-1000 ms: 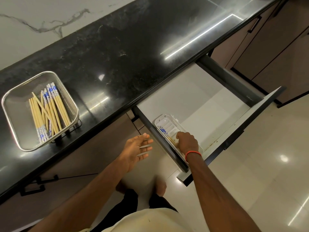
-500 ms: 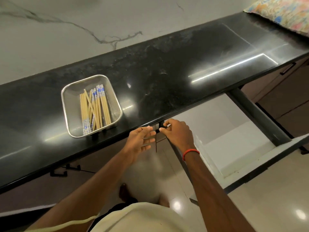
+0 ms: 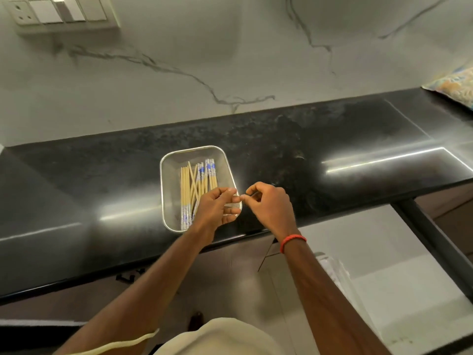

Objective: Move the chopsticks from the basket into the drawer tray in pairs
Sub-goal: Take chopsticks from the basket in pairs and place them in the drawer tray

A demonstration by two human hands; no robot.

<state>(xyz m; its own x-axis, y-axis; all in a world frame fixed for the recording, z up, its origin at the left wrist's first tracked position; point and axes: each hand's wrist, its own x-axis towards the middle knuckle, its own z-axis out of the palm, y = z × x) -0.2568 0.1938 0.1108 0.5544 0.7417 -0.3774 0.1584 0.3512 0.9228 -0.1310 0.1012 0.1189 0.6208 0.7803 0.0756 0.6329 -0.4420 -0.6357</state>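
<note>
risk: chopsticks (image 3: 184, 185) lie crossed in the basket (image 3: 170, 180), so left hand (image 3: 217, 208), relaxed and empty, or right hand (image 3: 268, 203), loosely curled, empty, may lift a mismatched pair.

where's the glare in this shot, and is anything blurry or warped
Head view: long white glare streaks lie on the black countertop on both sides of the basket; the wide lens bows the counter's edges; the left hand and right hand look slightly soft, while the chopsticks are readable.
</note>
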